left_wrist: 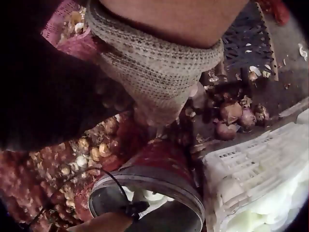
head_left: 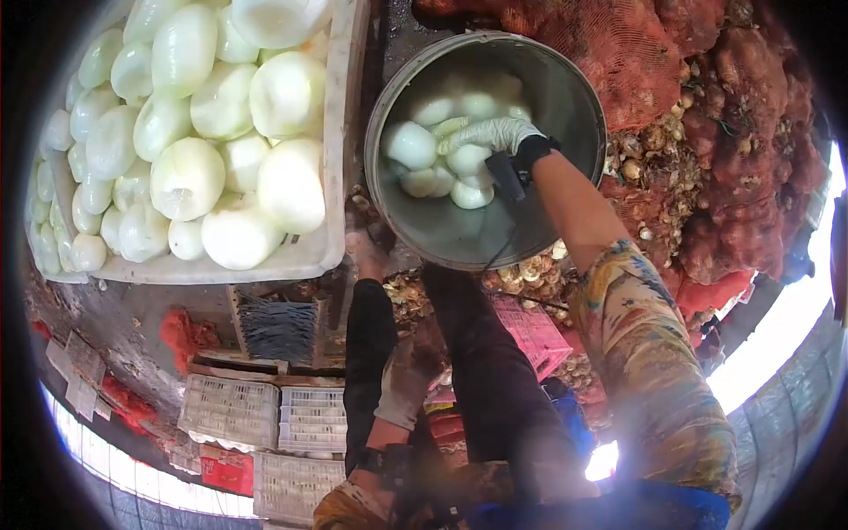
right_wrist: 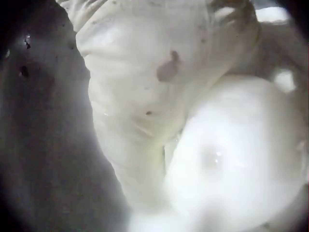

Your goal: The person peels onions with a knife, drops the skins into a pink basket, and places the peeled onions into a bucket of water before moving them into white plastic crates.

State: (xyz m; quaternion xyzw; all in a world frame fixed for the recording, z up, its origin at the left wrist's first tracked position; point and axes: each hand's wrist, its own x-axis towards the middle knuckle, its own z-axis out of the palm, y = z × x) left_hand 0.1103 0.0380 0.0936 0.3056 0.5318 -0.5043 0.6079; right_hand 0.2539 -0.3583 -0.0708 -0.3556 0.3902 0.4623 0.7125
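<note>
My right hand (head_left: 495, 134), in a white glove, reaches into a grey round bucket (head_left: 572, 84) of peeled onions (head_left: 412, 146). In the head view its fingers stretch over the onions. Close up in the right wrist view, the gloved fingers (right_wrist: 140, 159) lie straight along the side of one large peeled onion (right_wrist: 241, 154). My left hand (head_left: 406, 375), in a dirty knit glove (left_wrist: 149, 67), hangs low beside the knee, short of the bucket. Its fingertips are in shadow, and I cannot tell whether they hold anything.
A white crate (head_left: 334, 203) heaped with peeled onions stands left of the bucket. Red mesh sacks (head_left: 618, 53) and loose unpeeled onions (head_left: 649, 159) lie to the right. Stacked plastic baskets (head_left: 231, 411) and a pink basket (head_left: 530, 331) are lower down. A cable (left_wrist: 104, 170) trails from the right wrist.
</note>
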